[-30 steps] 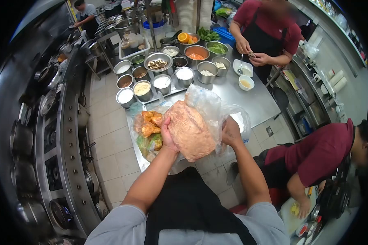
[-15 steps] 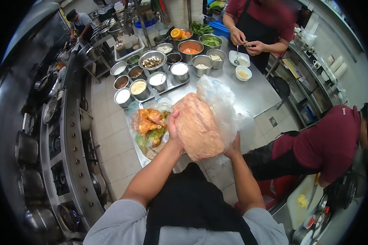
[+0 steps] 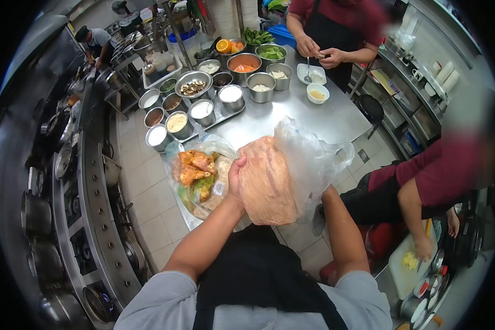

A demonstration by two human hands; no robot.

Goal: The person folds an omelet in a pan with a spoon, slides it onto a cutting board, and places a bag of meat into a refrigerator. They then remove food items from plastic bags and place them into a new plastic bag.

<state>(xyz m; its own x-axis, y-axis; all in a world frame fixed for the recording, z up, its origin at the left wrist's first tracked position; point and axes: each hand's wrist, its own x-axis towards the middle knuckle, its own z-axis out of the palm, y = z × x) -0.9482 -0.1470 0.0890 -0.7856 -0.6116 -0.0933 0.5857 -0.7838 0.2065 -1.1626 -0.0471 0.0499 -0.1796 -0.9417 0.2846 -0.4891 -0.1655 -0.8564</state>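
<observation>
A large pale-pink slab of raw meat (image 3: 268,184) is held up in front of me, above the near edge of the steel table. My left hand (image 3: 236,179) grips its left side, thumb on the face toward me. A clear plastic bag (image 3: 302,159) covers the slab's right side and stands out loosely to the right. My right hand (image 3: 329,193) is at the bag's lower right and seems to hold it; its fingers are mostly hidden. Just left of the slab, seasoned orange-yellow meat pieces (image 3: 197,168) lie on an open plastic bag on the table.
Several metal containers of ingredients, including white powder (image 3: 202,110) and sliced mushrooms (image 3: 193,88), crowd the table's (image 3: 253,127) far left. A co-worker (image 3: 335,47) stands across it; another bends over a cutting board (image 3: 407,275) at right. A stove (image 3: 96,220) runs along the left.
The slab and both hands sit slightly lower in view, and the bag spreads farther right. The co-worker at right has shifted, with a hand now visible over the cutting board.
</observation>
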